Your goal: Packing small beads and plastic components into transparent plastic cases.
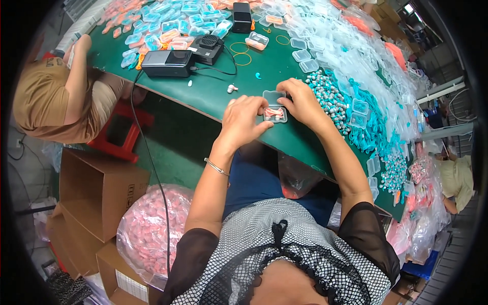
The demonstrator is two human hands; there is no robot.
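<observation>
A small clear plastic case (274, 96) lies with its lid up at the near edge of the green table. Coiled pink cord with pale tips, which looks like corded earplugs (275, 114), sits in its lower half. My left hand (242, 121) grips the case's left side, fingers curled at the rim and thumb lower down. On the other side, my right hand (301, 104) pinches the lid's right edge between thumb and fingers. Just right of that hand is a heap of small white-and-teal plugs (328, 96), with teal cords (368, 129) beyond.
Filled cases (190, 20) cover the far left, and unfilled clear cases (325, 38) the right. Black devices (166, 63) stand on the table, one trailing a cable (147, 132). A bag of pink pieces (152, 229) and cartons (101, 188) sit lower left. Another person (56, 96) sits left.
</observation>
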